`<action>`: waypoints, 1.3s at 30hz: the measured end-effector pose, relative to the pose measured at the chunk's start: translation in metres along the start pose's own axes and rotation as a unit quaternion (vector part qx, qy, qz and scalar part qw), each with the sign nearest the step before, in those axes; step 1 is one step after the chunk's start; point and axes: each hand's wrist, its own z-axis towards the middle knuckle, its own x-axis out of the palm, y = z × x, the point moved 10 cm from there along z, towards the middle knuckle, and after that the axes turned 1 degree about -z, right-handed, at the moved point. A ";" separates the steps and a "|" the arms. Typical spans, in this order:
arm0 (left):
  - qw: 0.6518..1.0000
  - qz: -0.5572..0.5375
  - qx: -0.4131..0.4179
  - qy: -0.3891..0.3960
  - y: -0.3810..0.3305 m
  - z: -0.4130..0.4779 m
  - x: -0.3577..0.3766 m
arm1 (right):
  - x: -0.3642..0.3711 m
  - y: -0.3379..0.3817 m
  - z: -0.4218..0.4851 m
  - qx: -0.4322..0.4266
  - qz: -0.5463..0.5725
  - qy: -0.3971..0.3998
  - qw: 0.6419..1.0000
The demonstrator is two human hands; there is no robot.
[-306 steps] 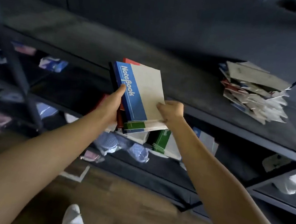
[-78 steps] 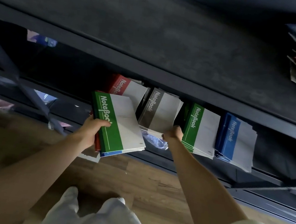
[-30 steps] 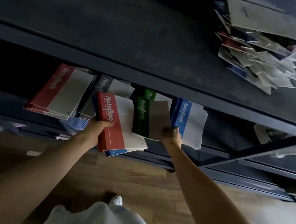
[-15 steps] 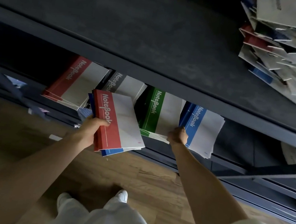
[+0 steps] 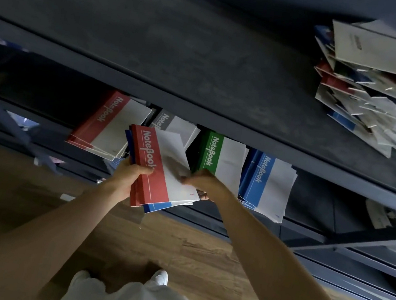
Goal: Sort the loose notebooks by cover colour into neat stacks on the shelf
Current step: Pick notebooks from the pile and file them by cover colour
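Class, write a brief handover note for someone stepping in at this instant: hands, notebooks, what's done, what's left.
Left hand grips a small bundle, red notebook on top, a blue notebook beneath.
Right hand pinches the red notebook's right edge.
Done: red stack, grey stack, green stack and blue stack lie side by side on the lower shelf.
Left: shelve the bundle by colour, then sort the messy pile on the upper shelf.
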 end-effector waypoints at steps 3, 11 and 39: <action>1.000 -0.015 0.010 -0.008 -0.012 0.004 -0.024 | 0.011 0.034 0.006 -0.037 -0.058 -0.056 0.996; 1.000 0.001 -0.005 0.003 -0.055 0.032 -0.121 | 0.069 0.107 0.004 -0.042 0.117 -0.167 0.978; 0.999 0.016 -0.048 0.011 -0.095 0.094 -0.249 | 0.133 0.167 0.028 0.014 0.249 -0.233 0.940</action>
